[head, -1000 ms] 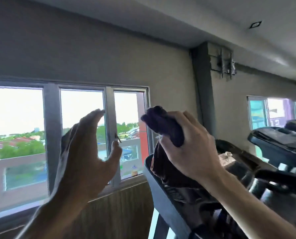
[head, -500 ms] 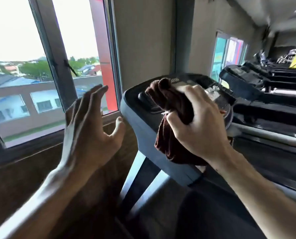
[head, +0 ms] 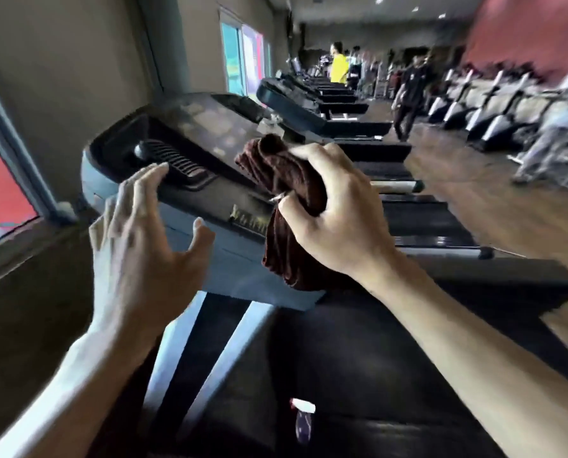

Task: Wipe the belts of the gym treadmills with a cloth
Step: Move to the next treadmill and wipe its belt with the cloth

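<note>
Right hand (head: 338, 213) has a dark maroon cloth (head: 285, 206) bunched up in its fist, fingers curled round the top and the rest of the fabric hanging down under the palm. It's held up in front of the console (head: 190, 150) of the nearest treadmill, and I can't tell if the cloth actually touches the console or just hangs in front of it.

Left hand (head: 143, 233) sits at about 9 o'clock from the cloth, spread wide with nothing in it, fingertips up by the console's lower-left edge near the ribbed vent. Contact is hard to call, the shot's a bit smeared.

Nearest belt (head: 358, 375) is the dark surface at 6 o'clock, well below both hands. A small bottle with a white cap (head: 304, 421) shows at the bottom, blurry.

More treadmills (head: 328, 110) line up toward 12 o'clock, and a person in a yellow shirt (head: 338, 66) stands way back there.
</note>
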### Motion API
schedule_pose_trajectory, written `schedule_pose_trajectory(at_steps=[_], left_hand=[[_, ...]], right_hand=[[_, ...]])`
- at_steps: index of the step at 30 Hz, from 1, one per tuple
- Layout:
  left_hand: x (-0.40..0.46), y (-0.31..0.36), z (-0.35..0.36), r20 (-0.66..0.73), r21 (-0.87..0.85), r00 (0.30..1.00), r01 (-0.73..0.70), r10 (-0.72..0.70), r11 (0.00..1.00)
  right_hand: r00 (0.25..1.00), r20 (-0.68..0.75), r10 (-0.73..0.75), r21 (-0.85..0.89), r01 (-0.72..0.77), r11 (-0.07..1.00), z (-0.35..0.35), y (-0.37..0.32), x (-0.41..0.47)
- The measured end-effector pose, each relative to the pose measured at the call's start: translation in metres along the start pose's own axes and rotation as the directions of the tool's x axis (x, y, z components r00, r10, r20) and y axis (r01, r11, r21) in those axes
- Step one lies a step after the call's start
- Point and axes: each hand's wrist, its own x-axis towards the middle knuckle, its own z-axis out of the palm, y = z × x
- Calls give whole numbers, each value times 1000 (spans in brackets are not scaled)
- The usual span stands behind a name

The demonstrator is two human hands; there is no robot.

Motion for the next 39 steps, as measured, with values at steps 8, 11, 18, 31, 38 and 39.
schedule_pose_trajectory(at_steps=[8,11,18,31,38,39], left_hand=[[-37,7,40,199,-279,954,-164,224,946],[-66,17,61,234,-344,939,-162,252,925],[-155,9,113,399,-367,901,-12,169,930],[-315,-71,273,733,-33,663,255,-151,966],[-364,-144,389,774,97,573,311,-267,946],[-373,-153,403,774,114,563,328,-291,938]], right_hand=[[951,-94,295,-322,-310,894,-59,-13,-88],[915,-111,389,-387,-400,831,-76,-8,-128],[815,0,580,-408,-529,744,-67,29,-222],[611,227,758,-462,-617,636,28,169,-406],[537,231,811,-491,-655,574,109,251,-484],[525,230,819,-494,-662,563,118,261,-495]])
